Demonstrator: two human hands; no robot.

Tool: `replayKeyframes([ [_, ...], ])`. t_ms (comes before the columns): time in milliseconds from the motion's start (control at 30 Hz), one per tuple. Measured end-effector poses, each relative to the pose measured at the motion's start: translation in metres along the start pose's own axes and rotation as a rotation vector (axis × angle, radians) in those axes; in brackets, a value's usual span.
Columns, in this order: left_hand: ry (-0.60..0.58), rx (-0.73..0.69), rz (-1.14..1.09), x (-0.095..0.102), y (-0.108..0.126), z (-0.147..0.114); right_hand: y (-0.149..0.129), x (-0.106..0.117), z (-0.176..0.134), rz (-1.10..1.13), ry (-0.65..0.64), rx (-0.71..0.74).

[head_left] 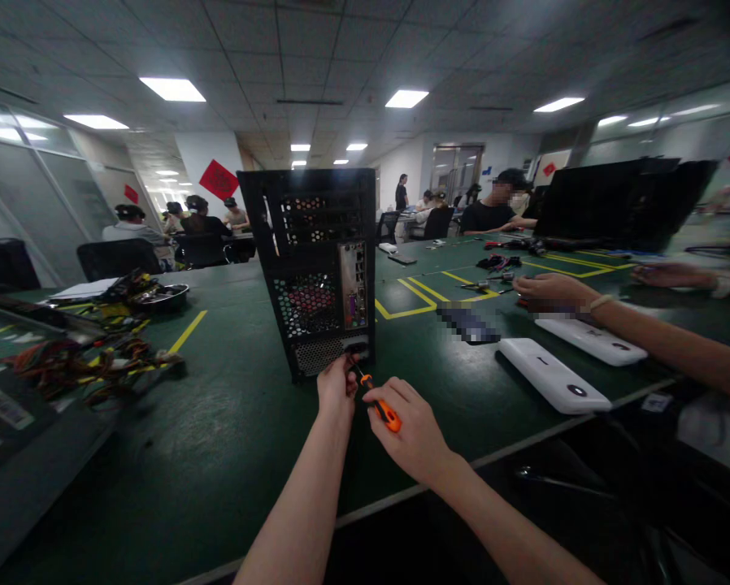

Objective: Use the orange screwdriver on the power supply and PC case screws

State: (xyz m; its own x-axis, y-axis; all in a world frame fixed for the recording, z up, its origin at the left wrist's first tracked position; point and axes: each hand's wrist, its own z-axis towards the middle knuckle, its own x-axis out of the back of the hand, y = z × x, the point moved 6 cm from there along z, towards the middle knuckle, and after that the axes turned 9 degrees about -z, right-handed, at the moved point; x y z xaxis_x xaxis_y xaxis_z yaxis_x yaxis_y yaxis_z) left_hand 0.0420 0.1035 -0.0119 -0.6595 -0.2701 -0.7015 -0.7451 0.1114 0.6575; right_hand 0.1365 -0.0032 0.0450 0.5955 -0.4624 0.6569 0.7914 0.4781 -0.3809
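Note:
A black computer case (325, 260) stands upright on the green table, its rear panel facing me. The silver port plate (354, 284) is on its right side, and a perforated power supply (319, 357) sits at the bottom. My right hand (405, 422) is wrapped round an orange and black screwdriver (383, 406), whose shaft points up and left at the lower edge of the case. Close to that corner, the fingers of my left hand (339, 388) are pinched together by the screwdriver's tip. Whatever they hold is too small to make out.
Bundled cables (97, 357) and a metal bowl (163, 296) lie to the left, beside a grey case (23, 447). Two white devices (551, 375) rest at the right, near a co-worker's hand (554, 294). Behind stands a black monitor (621, 203).

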Motion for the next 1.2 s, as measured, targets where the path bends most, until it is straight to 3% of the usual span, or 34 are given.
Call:
replayKeyframes([
  [167,-0.012,0.053,-0.037,-0.003,0.000,0.002,0.023,0.005,0.000,0.258,0.085,-0.288],
  [467,0.032,0.075,-0.076,-0.007,-0.001,0.004,0.009,0.005,-0.001,0.067,0.103,-0.208],
  [700,0.073,0.143,-0.114,-0.007,-0.005,0.002,0.013,0.018,-0.009,0.141,0.251,-0.254],
  [900,0.061,0.145,-0.157,-0.010,-0.006,0.001,0.015,0.021,-0.012,0.194,0.283,-0.285],
  [1200,0.032,-0.098,0.187,-0.004,-0.002,0.009,0.016,0.019,-0.012,0.219,0.260,-0.301],
])
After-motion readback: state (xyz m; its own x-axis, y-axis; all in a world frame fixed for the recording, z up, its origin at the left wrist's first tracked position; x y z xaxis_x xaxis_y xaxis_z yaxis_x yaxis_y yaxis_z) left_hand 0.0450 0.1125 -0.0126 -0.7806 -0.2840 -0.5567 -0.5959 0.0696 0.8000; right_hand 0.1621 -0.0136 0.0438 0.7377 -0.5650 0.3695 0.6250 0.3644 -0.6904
